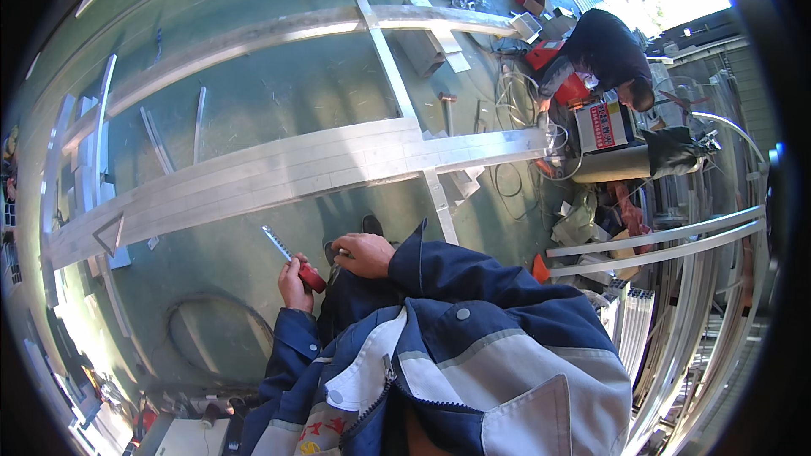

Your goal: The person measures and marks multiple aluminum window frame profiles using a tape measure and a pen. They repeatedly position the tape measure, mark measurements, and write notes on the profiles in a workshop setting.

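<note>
A red tape measure [312, 278] is gripped in my left hand [295, 285], low in front of my body. A short length of its pale blade [277, 243] sticks out beyond my fingers, pointing up and left. My right hand [365, 255] hovers beside it to the right, apart from the tape, with its fingers curled in and nothing visible in them. Farther out, wide silver metal profiles [312, 156] lie side by side across a crossbar [441, 205]. Neither hand touches them.
A co-worker [604, 51] bends over red and white equipment [602, 125] at the right, among loose cables [515, 93]. A hammer [448, 110] lies beyond the profiles. Long bars [659, 241] project at the right. A coiled hose [173, 321] rests on the green floor at lower left.
</note>
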A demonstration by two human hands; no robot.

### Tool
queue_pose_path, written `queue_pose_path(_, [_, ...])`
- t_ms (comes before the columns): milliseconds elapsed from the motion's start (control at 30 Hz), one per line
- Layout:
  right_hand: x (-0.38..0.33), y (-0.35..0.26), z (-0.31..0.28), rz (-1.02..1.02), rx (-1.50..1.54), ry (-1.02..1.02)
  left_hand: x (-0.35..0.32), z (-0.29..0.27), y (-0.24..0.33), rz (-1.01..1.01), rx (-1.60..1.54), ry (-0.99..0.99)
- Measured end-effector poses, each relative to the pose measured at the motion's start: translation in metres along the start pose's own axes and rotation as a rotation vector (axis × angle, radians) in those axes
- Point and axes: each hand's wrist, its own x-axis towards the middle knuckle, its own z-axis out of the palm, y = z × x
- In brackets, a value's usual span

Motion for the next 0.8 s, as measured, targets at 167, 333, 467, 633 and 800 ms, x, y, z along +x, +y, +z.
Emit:
queue_pose_path(167, [-0.002,0.001,0.004,-0.006,-0.005,0.021,0.001,-0.002,-0.001,-0.004,-0.009,-0.014])
queue_pose_path(333, [-0.002,-0.001,0.009,-0.001,0.005,0.021,0.001,-0.009,0.000,-0.003,-0.012,-0.005])
queue_pose_path(467, [0.000,-0.001,0.015,-0.001,0.007,0.002,0.000,-0.018,-0.002,-0.005,-0.014,0.013])
queue_pose_path(633, [0.002,0.001,0.015,0.009,0.013,-0.016,-0.001,-0.021,-0.005,-0.011,-0.010,0.049])
queue_pose_path(800, [0.015,0.003,0.016,-0.014,0.026,-0.105,-0.004,-0.031,-0.003,0.029,-0.007,0.112])
